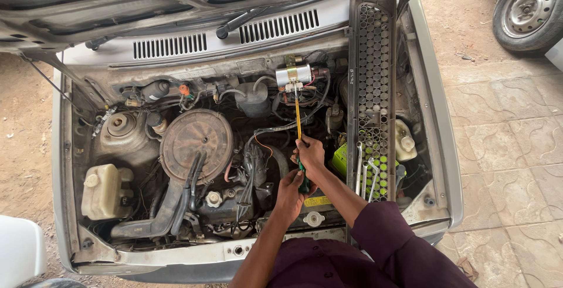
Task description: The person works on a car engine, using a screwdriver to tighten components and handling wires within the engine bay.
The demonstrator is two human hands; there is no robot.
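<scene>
I look down into an open car engine bay. Both my hands hold a long screwdriver [298, 118] with a yellow shaft and a green handle. My right hand [310, 153] grips it higher up, near the top of the handle. My left hand [290, 194] wraps the lower end of the green handle. The shaft points away from me, and its tip touches the terminals under a silver cylindrical coil [293, 75] mounted at the firewall.
A round rusty air-cleaner housing [196, 142] sits at centre left and a white fluid tank [105, 191] at far left. A detached grey grille [373, 83] lies over the right side with several wrenches [365, 174] on it. A wheel [531, 8] stands at top right.
</scene>
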